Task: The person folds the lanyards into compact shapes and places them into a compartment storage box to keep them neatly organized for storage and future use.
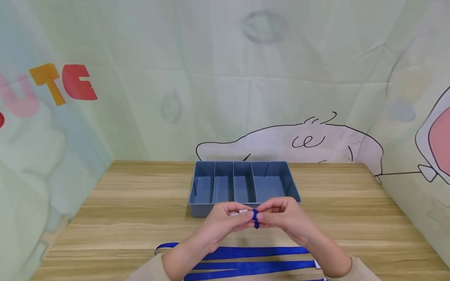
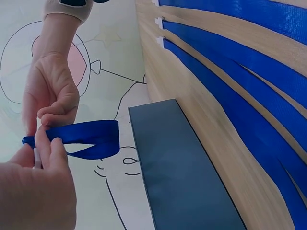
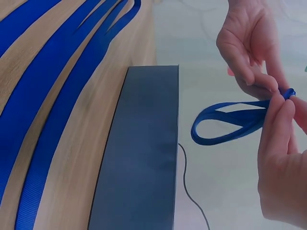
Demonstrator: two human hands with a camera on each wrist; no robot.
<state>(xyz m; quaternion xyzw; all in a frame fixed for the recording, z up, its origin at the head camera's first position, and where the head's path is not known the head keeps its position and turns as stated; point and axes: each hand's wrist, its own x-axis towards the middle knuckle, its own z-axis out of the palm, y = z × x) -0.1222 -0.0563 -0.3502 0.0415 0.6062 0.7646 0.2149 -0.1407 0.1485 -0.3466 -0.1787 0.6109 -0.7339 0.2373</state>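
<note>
My left hand (image 1: 225, 222) and right hand (image 1: 286, 216) meet just in front of the tray. Between their thumbs and fingers they pinch a blue lanyard (image 1: 255, 224), gathered into a small bundle. From the fingers hang its folded loops (image 2: 98, 136), flat in the left wrist view; the right wrist view shows several layers of the loop (image 3: 206, 134). A small white end piece (image 1: 243, 211) pokes out by the left fingers. Fingers hide the middle of the bundle.
A grey-blue tray (image 1: 219, 203) with several compartments stands behind the hands on the wooden table (image 1: 140, 210). More blue lanyards (image 1: 253, 253) lie stretched side by side near the front, with white end pieces (image 1: 317, 264) at the right. A printed cloth (image 1: 211, 78) hangs behind.
</note>
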